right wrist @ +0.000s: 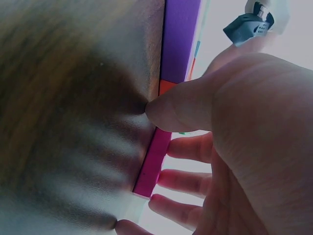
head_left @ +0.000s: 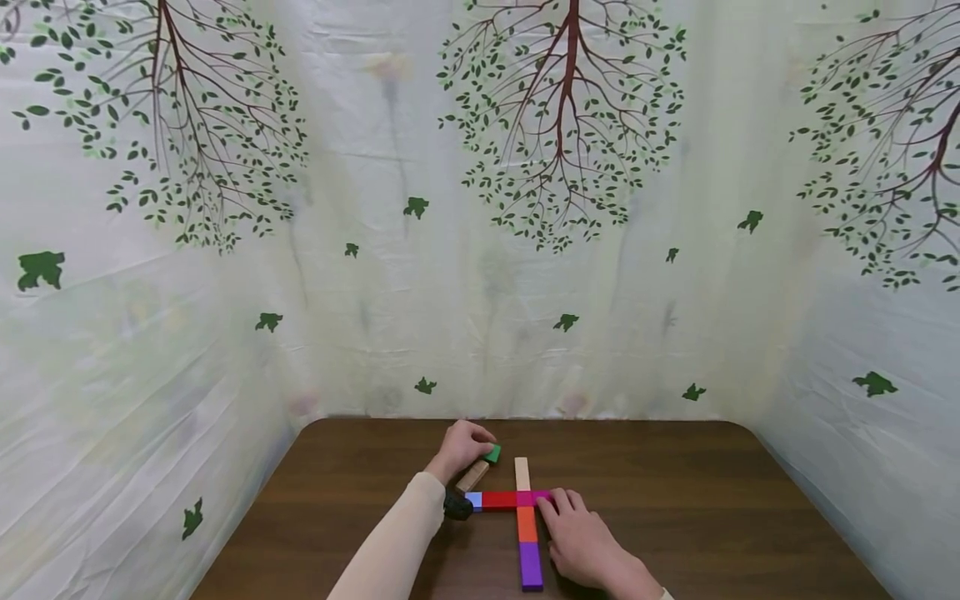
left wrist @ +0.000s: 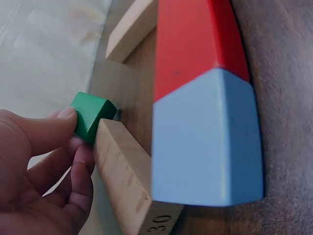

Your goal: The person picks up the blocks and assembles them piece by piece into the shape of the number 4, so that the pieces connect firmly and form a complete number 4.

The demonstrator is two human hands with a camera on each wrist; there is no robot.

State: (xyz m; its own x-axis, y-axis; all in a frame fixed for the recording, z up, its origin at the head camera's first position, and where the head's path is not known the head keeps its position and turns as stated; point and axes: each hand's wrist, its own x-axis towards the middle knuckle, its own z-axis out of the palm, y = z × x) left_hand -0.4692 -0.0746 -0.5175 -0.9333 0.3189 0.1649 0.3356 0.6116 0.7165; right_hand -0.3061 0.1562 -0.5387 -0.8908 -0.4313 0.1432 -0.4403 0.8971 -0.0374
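My left hand (head_left: 461, 450) pinches a small green block (left wrist: 89, 115) between thumb and fingers. The block is at the far end of a slanted natural-wood block (left wrist: 124, 171) marked 30. My right hand (head_left: 585, 537) lies beside a cross of coloured blocks, its thumb and loosely bent fingers touching the magenta block (right wrist: 152, 164) on the right arm. In the head view the cross has a red block (head_left: 498, 500) and a light blue block (head_left: 474, 500) to the left, an orange block (head_left: 527, 525) and a purple block (head_left: 531, 567) nearer, and a pale wood block (head_left: 522, 473) beyond.
The blocks lie on a dark brown wooden table (head_left: 675, 483). Behind and beside it hangs a pale curtain (head_left: 495, 333) printed with trees and leaves. A black device (head_left: 457, 504) is worn on the left wrist, close to the light blue block.
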